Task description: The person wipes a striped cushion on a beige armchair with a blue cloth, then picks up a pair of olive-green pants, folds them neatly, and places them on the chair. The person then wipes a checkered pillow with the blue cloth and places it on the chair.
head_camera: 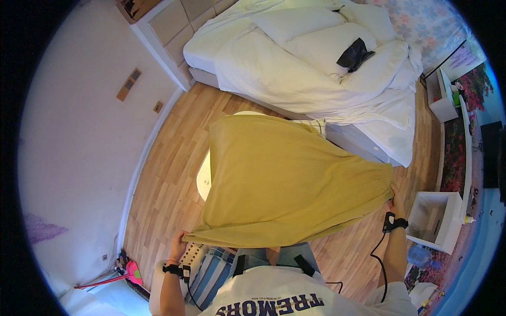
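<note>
A mustard-yellow cloth skirt (276, 177) with a gathered waistband is stretched out in front of me, roughly level. My left hand (180, 245) pinches the near corner of its wide hem, at the lower left. On the other side, my right hand (397, 202) grips the gathered waist end. The fabric hides most of a white piece with a rounded edge (204, 179) beneath it. Part of a checked cloth (318, 125) shows past the skirt's far edge.
Beyond the skirt stands a bed with a rumpled white quilt (269, 79) and a black bag (355, 55). An open white cabinet (435, 219) and a plastic water jug (420, 256) are on the right. A blue-striped cushion (215, 272) lies close to my left arm. Wood flooring (162, 189) runs between.
</note>
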A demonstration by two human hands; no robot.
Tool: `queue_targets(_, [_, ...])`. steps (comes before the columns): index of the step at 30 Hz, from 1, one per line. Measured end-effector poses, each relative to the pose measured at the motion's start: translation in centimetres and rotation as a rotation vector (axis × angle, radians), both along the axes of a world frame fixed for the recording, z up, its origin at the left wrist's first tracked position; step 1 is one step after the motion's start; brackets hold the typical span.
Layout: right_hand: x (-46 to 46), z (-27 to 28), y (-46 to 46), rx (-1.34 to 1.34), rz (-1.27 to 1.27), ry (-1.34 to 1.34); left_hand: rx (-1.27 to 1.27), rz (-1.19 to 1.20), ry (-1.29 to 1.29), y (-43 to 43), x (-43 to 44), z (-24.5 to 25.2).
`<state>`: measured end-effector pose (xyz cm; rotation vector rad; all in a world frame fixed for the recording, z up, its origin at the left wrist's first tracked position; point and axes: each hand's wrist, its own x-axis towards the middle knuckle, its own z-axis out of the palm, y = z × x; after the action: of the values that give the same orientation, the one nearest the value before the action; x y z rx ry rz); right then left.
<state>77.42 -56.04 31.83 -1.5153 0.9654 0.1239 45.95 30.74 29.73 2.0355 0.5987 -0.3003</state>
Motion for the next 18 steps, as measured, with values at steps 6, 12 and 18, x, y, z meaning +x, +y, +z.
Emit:
queue_targets(6, [-0.4, -0.1, -1.5, 0.075, 0.002, 0.04, 0.013, -0.322, 0.372, 2.8, -0.9, -1.6])
queue_targets(12, [-0.9, -5.1, -3.3, 0.177, -0.013, 0.142, 0.386, -0.303, 0.153, -0.4, 5.6, -2.7])
queue_targets(18, [-2.4, -10.4, -3.5, 0.179, -0.075, 0.256, 0.455, -0.434, -0.225, -7.9, 25.9, -0.7])
